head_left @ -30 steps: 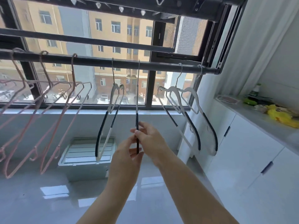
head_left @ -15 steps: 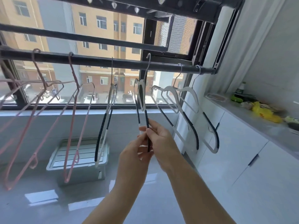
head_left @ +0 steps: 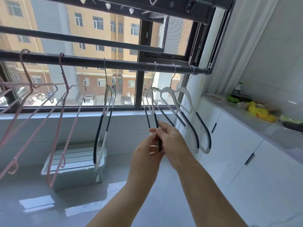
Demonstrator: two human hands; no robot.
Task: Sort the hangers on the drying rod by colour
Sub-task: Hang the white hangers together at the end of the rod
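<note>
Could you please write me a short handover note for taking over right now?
Left hand and right hand both pinch the lower arm of a white hanger, hooked on the rod beside two white hangers at its right end.
Pink hangers hang at left.
Left to do: one lone white hanger mid-rod probably should join the white group.

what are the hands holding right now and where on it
The left hand and right hand both pinch one white hanger, low on its black ribbed arm. Its hook is on the drying rod.
</note>
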